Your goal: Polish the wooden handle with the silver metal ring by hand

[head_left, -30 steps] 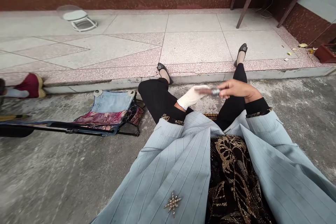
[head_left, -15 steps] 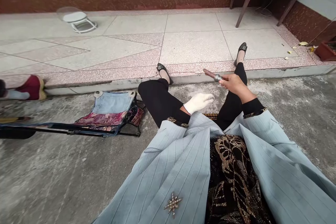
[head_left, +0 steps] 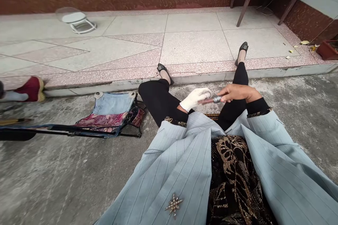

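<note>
One right hand grips one stick; whether one left hand does is unclear.

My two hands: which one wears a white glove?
Your left hand: the white glove covers it, while your right hand is bare and grips the silver-banded brown stick.

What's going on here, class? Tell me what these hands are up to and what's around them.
A person's bare right hand holds a reddish-brown stick near its end wound with silvery wire. The left hand, in a white glove, is beside the stick's other end; blur hides whether it grips it. The person's dark shoes rest on the raised, tiled floor. A denim and floral seat stands to the left.
</note>
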Action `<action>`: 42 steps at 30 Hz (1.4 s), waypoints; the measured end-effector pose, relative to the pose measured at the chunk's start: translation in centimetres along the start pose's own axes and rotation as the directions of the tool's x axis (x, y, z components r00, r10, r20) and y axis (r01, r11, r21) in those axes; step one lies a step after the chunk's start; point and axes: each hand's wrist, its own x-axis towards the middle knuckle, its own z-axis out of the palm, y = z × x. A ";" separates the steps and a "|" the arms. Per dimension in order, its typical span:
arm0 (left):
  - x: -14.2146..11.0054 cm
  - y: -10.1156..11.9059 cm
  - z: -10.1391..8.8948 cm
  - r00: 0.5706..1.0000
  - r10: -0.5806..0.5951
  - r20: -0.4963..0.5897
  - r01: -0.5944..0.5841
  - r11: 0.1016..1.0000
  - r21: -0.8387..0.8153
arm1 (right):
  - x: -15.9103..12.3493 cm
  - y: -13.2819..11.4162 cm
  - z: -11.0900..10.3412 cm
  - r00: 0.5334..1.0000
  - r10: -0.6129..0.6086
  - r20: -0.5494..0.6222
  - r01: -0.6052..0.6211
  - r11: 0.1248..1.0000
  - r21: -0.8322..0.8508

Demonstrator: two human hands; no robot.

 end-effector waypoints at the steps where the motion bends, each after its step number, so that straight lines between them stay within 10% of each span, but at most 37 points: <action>1: -0.1 0.0 0.3 1.000 -0.026 -0.019 0.023 0.994 -0.104 | 0.0 0.0 0.0 0.994 -0.055 -0.097 0.064 0.994 0.087; 5: -0.2 0.4 1.8 0.997 -0.064 0.032 0.071 0.934 -0.350 | 0.7 -0.3 0.4 0.894 -0.029 -0.447 0.211 0.907 0.364; 12: 0.0 0.0 2.7 0.993 -0.053 0.101 0.076 0.970 -0.233 | 2.0 0.2 0.8 0.769 0.146 -0.622 0.269 0.809 0.523; 17: 0.1 0.5 2.6 0.985 0.027 0.172 -0.046 0.993 0.108 | 2.0 1.1 0.4 0.673 0.180 -0.717 -0.141 0.983 0.115; 21: 0.1 1.6 2.0 0.984 0.036 0.177 -0.120 0.861 0.495 | 1.6 0.6 0.8 0.695 0.211 -0.687 -0.524 0.803 -0.283; 25: 0.1 2.0 1.1 0.986 0.044 0.163 -0.143 0.731 0.667 | 1.6 -0.3 1.0 0.781 0.327 -0.532 -0.591 0.662 -0.461; 30: 0.5 1.7 -0.5 0.995 0.048 0.083 -0.088 0.793 0.603 | 1.0 -0.8 0.7 0.916 0.364 -0.171 -0.400 0.785 -0.473; 34: 0.8 1.2 -1.4 1.000 0.026 0.010 -0.027 0.961 0.273 | -0.2 -0.8 0.3 0.992 0.103 0.078 -0.088 0.982 -0.166; 38: 0.6 0.7 -0.3 0.997 -0.066 -0.035 0.065 0.997 -0.047 | -0.4 -0.7 0.0 0.974 -0.081 -0.214 0.117 0.980 0.161; 42: 0.2 0.6 1.8 0.995 -0.095 0.007 0.095 0.992 -0.087 | 0.6 -0.6 0.1 0.840 -0.003 -0.542 0.230 0.908 0.351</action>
